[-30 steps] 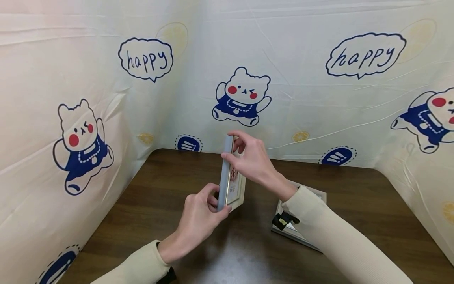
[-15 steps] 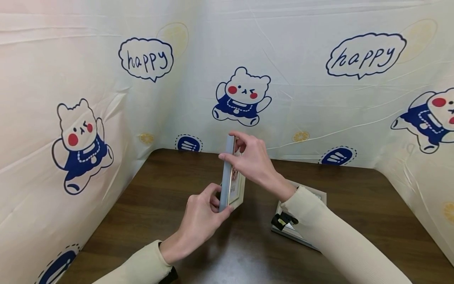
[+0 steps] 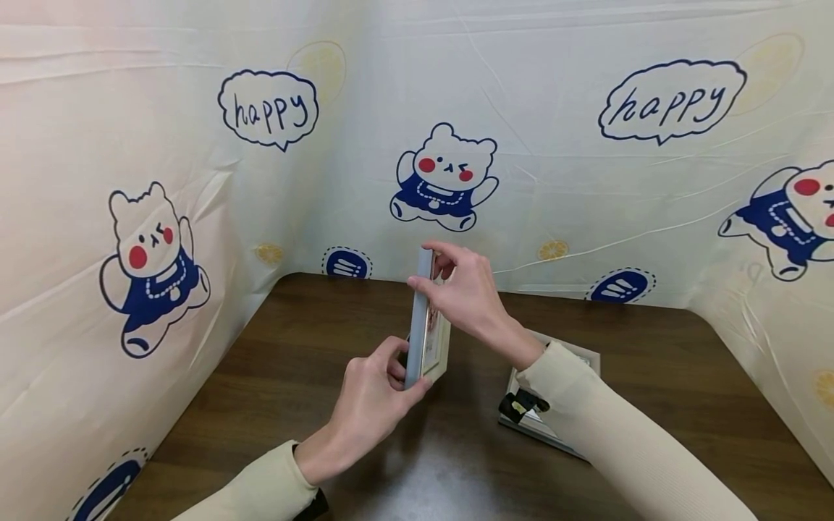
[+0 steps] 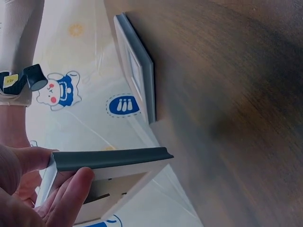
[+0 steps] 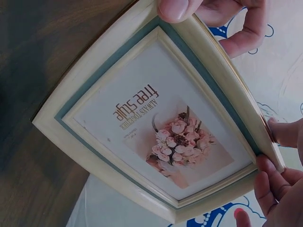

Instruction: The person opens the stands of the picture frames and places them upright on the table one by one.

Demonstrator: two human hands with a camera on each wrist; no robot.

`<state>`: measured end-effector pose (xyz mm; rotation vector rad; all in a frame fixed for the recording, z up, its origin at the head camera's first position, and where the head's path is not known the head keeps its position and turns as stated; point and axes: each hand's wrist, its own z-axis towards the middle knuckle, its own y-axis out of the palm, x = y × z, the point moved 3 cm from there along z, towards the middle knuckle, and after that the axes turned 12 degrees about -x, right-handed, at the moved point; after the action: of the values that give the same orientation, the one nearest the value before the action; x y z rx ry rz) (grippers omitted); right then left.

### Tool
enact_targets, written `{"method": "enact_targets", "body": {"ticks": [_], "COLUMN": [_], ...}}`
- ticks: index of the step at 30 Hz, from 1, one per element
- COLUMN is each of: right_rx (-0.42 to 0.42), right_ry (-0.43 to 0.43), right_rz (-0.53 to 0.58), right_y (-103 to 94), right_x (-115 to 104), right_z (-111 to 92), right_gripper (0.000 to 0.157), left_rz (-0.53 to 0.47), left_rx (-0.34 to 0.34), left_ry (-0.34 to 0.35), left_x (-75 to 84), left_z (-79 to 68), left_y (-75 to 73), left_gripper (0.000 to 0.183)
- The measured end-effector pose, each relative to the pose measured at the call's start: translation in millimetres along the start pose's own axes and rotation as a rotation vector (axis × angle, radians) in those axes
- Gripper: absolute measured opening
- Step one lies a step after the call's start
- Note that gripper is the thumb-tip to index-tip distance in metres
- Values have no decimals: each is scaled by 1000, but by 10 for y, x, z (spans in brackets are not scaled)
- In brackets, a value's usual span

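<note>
The picture frame (image 5: pixel 106 165) is cream and teal, the table (image 3: pixel 326 325) wood-grained brown.

A soft glare is reflected by the table (image 3: pixel 443 481); the cloth (image 3: pixel 547 181) is brightly lit, the wrist views dimly exposed.

In the head view, there is room for a hand over the table (image 3: pixel 306 325) at centre left, and again at far right beyond my sleeve (image 3: pixel 612 412); the tilted picture frame (image 3: pixel 418 325) blocks the middle, pinched between my left hand (image 3: pixel 365 401) below and my right hand (image 3: pixel 465 293) above; under my right forearm, a second frame (image 3: pixel 544 435) obstructs the lower right; cloth (image 3: pixel 554 181) walls off the back and both sides.
</note>
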<state>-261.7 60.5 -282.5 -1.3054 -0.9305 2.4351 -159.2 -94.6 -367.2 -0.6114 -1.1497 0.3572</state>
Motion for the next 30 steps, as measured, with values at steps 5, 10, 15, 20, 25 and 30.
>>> {"method": "enact_targets", "body": {"ticks": [5, 10, 15, 20, 25, 30], "right_rx": [15, 28, 37, 38, 41, 53], "right_ry": [-7, -11, -22, -24, -28, -42], "right_rz": [31, 45, 50, 69, 99, 107], "right_y": [-8, -22, -36, -48, -61, -84], "right_x": [-1, -5, -27, -37, -27, -40], "right_z": [-15, -29, -30, -36, -47, -55], "right_gripper": [43, 42, 41, 41, 42, 41], "left_rz": [-7, 23, 83, 94, 115, 174], "left_rx": [3, 12, 29, 23, 22, 40], "left_ry": [9, 27, 65, 78, 81, 100], "left_x": [7, 14, 31, 46, 68, 97], "left_z": [3, 9, 6, -9, -21, -21], "left_y": [-2, -1, -2, -4, -11, -19], "left_gripper": [43, 44, 44, 45, 45, 45]}}
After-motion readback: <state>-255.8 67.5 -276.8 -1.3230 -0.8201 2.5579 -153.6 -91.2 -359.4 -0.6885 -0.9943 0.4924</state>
